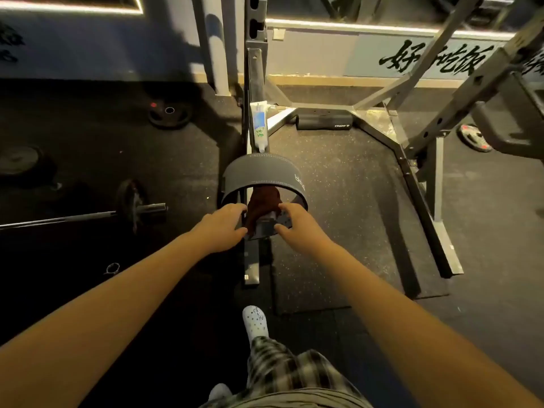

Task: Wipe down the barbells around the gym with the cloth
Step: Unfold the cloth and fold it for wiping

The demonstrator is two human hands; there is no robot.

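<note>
1. Two hands are stretched toward one grey belt (262, 167), which is curled in a loop on the rack's base beam (252, 269).
2. One dark red cloth (261, 203) is seen inside the loop, between the hands.
3. The fingers and thumb of the left hand (219, 220) and of the right hand (297, 222) are held apart at the belt's ends; whether anything is gripped cannot be told.
4. One barbell (73, 217) is laid on the floor at the left, and three loose plates are counted there.

Head-worn view, forward and down.
</note>
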